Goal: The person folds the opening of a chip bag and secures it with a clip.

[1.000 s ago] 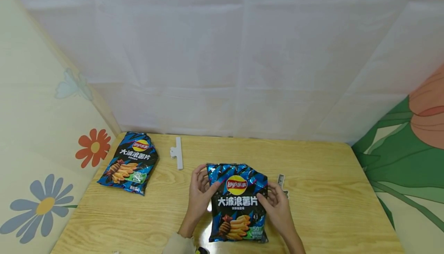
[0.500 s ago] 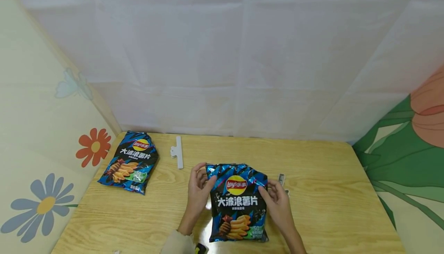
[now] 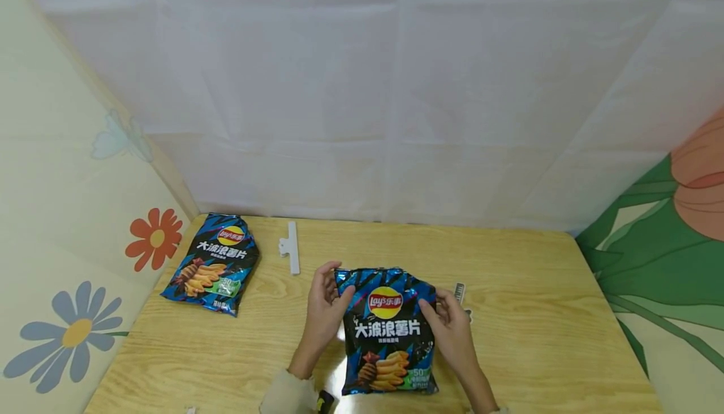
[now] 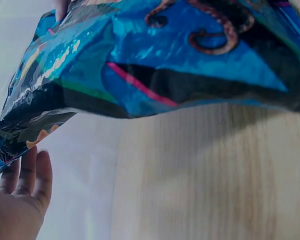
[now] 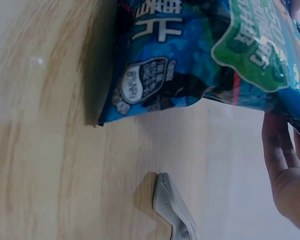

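I am holding the chip bag (image 3: 389, 332) with both hands. My left hand (image 3: 325, 313) is pinching its upper left corner, thumb on the printed front and fingers curled behind. My right hand (image 3: 449, 332) is gripping the upper right edge the same way. The bag is standing near the front middle of the table (image 3: 537, 338), its top tipped up and its bottom seam apparently resting on the wood; the wrist views show table under the lifted part.

It is looking puffy and crinkled, so I am judging it light, soft and air-filled, with brittle chips inside. The glossy film (image 4: 155, 75) is likely slippery, so the flat sealed top and side edges are the safest places to take hold, not the swollen middle, where squeezing could crush the contents.

At about two o'clock from the bag a small pale clip (image 5: 175, 212) is lying just beside it. At eleven o'clock a white clip (image 3: 291, 248) is lying well apart, and farther at ten o'clock a second chip bag (image 3: 212, 263) is lying flat.
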`<state>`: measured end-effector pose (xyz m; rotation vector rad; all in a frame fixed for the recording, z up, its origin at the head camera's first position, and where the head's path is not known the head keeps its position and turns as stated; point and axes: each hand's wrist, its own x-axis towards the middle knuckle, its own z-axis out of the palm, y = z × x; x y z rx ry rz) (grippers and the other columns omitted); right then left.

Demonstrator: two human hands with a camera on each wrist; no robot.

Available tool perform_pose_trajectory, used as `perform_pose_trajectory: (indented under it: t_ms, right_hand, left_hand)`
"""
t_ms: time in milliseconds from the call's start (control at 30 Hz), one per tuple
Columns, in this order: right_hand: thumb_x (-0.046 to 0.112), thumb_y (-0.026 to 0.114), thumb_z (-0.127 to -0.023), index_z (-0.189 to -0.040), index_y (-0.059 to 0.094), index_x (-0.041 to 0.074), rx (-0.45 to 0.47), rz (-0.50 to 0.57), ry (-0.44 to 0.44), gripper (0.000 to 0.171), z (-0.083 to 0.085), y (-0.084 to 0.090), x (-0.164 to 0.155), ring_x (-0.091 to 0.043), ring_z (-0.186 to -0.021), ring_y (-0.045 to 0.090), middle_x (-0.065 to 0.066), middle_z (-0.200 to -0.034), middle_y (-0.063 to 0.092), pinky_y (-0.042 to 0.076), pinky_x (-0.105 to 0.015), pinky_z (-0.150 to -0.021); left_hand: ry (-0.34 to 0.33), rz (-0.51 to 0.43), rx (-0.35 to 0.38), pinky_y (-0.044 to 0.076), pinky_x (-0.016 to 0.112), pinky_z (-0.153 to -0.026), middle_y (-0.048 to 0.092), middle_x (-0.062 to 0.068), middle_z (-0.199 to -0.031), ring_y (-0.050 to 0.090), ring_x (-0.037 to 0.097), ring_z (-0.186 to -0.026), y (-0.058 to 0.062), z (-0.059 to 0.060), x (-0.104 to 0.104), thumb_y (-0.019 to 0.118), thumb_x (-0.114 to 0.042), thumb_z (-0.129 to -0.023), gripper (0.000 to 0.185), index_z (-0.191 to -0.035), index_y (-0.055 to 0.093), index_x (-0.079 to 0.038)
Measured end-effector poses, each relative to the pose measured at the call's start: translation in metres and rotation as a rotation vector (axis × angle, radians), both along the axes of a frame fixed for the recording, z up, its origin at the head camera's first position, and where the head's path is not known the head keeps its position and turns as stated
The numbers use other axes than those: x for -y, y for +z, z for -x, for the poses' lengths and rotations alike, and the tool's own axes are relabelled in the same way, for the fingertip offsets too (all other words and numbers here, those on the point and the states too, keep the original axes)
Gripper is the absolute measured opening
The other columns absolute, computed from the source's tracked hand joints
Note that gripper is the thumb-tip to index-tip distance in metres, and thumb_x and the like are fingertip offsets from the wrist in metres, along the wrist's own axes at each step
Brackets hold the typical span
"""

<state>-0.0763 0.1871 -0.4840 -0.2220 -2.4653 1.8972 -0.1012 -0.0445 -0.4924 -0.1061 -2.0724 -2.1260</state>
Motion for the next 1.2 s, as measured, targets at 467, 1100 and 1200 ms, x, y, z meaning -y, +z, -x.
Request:
perform_pose_trajectory:
  t_ms: [467, 1100, 1200]
  right_hand:
    - [0.016, 0.063, -0.098, -0.118, 0.058, 0.000, 0.005, -0.020, -0.016, 0.026, 0.001, -0.002, 0.005, -0.026, -0.095, 0.072, -0.021, -0.114, 0.067, 0.057, -0.022, -0.074]
    - [0.009, 0.065, -0.096, -0.117, 0.059, 0.000, -0.028, -0.050, -0.021, 0.025, 0.000, -0.006, 0.010, -0.004, -0.089, 0.069, -0.018, -0.111, 0.067, 0.057, -0.022, -0.075]
    - [0.008, 0.065, -0.095, -0.116, 0.059, -0.001, -0.032, -0.040, -0.019, 0.024, 0.000, -0.007, 0.013, -0.003, -0.087, 0.068, -0.019, -0.111, 0.067, 0.057, -0.021, -0.073]
  left_hand:
    - [0.049, 0.211, -0.074, 0.049, 0.029, -0.083, 0.065, 0.007, -0.104, 0.058, 0.018, -0.096, 0.006, 0.008, 0.001, 0.068, -0.003, -0.090, 0.020, -0.108, 0.061, -0.007]
    - [0.161, 0.690, -0.411, 0.051, 0.042, -0.085, 0.069, 0.003, -0.097, 0.064, 0.018, -0.094, 0.010, 0.014, 0.002, 0.070, -0.004, -0.084, 0.018, -0.102, 0.069, -0.010]
    - [0.173, 0.790, -0.456, 0.049, 0.045, -0.087, 0.070, 0.001, -0.093, 0.065, 0.019, -0.090, 0.012, 0.016, 0.002, 0.069, -0.003, -0.083, 0.020, -0.101, 0.071, -0.011]
